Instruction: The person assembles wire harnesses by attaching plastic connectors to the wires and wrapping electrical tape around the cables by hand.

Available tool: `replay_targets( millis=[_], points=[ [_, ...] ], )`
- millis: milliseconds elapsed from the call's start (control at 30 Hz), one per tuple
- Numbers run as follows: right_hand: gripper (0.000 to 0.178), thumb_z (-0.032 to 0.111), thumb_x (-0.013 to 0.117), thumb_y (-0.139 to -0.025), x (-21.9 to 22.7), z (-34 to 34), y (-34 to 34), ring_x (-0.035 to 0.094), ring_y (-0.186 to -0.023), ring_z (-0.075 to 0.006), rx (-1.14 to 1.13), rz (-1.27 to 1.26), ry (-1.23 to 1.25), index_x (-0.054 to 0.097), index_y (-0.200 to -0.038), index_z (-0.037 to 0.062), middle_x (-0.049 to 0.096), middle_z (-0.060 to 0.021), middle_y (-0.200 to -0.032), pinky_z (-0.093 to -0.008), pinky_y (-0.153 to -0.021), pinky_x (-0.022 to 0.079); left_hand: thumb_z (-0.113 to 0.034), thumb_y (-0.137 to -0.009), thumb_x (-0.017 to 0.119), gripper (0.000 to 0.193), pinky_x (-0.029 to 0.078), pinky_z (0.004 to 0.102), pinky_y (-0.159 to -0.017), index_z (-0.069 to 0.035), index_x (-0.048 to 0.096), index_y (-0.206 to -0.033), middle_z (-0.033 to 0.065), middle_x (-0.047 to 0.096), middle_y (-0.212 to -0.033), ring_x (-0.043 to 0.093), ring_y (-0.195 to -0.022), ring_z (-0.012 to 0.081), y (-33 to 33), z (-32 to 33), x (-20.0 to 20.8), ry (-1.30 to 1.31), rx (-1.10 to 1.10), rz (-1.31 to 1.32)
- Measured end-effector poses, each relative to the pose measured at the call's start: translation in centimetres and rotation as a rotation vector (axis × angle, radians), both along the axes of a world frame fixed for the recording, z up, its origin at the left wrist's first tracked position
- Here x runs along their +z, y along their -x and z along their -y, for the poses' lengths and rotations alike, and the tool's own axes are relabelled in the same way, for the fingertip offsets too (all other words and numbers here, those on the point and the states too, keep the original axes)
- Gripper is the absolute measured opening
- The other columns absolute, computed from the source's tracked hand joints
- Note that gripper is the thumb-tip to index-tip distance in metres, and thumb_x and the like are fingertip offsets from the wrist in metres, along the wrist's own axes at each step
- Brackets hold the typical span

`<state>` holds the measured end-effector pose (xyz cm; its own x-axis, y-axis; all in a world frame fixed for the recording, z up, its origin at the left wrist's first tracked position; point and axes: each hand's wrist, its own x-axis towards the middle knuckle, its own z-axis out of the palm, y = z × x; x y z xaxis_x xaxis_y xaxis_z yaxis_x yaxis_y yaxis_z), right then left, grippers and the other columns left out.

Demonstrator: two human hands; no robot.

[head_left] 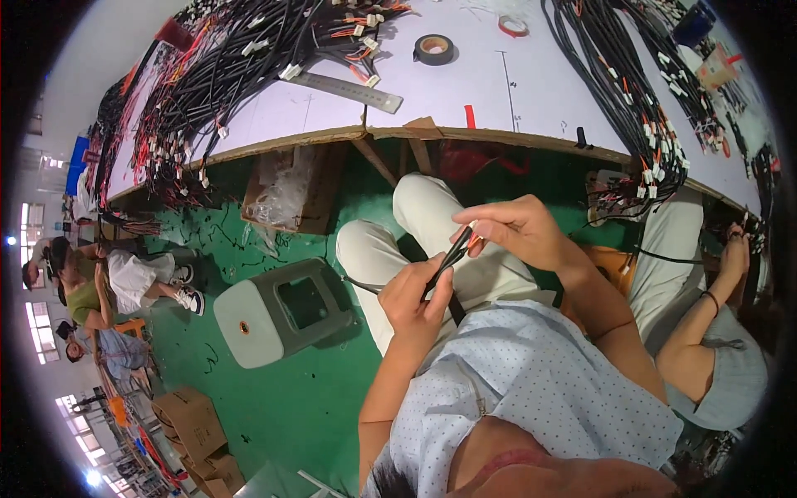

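Over my lap, my left hand (408, 297) is closed around a black cable (449, 259), which looks doubled or bundled between my two hands. One length of it trails out to the left past my knee. My right hand (529, 235) pinches the far end, where short orange and white wires (474, 241) come out of the black sheath. Something small and white, perhaps a connector, shows at the fingertips; its exact shape is mostly hidden.
Ahead stands a white-topped table (465, 95) with a cable pile (241, 75), a steel ruler (349, 91), black tape (434, 49) and more cables (602, 66). A grey stool (266, 319) is at left on the green floor. A co-worker's arm (706, 319) is close at right.
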<state>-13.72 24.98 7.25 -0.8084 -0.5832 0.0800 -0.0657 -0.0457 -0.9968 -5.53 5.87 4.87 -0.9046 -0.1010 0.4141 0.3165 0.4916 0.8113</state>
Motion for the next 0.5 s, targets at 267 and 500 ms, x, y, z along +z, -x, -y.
replay_targets(
  millis=[267,500],
  points=[
    [0.024,0.011,0.053,-0.096,0.7,-0.5,0.5,0.067,-0.071,-0.0132,0.033,-0.085,-0.115,0.064,-0.108,-0.0062,0.07,-0.0125,-0.085,-0.0245,-0.067,0.052,0.002,-0.077,0.071,0.021,0.036,0.0239,-0.048,0.002,0.068,-0.098,0.0091,0.062,-0.072,0.049,-0.054,0.0118,0.3,0.4,-0.1,0.084,-0.021,-0.073],
    [0.022,0.008,0.053,-0.095,0.7,-0.9,1.1,0.068,-0.071,-0.0145,0.143,-0.033,-0.062,0.065,-0.105,-0.0073,0.069,-0.0137,-0.082,-0.0247,-0.066,0.052,0.001,-0.078,0.071,0.023,0.039,0.0241,-0.05,0.001,0.067,-0.1,0.0098,0.062,-0.074,0.051,-0.055,0.0144,0.7,0.4,-0.3,0.067,-0.098,-0.051]
  ],
)
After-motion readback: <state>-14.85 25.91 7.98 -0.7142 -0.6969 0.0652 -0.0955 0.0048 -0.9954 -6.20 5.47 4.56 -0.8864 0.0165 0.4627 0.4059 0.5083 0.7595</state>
